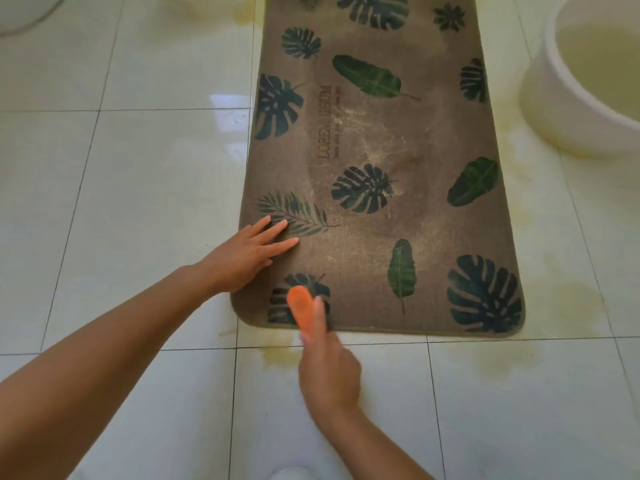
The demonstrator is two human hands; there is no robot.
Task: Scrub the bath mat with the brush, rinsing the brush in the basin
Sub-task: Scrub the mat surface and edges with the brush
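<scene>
On the wet floor, my left hand pressed flat, fingers straight, on the bath mat while my right hand gripped the brush at its near-left corner, mid-scrub I judged, with the next strokes needing to work rightward toward the basin.

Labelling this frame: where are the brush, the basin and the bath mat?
brush (300, 305): head view, orange back.
basin (544, 102): head view, white outer wall.
bath mat (381, 140): head view, bare brown middle.

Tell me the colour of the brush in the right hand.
The brush is orange; head view shows it.
</scene>
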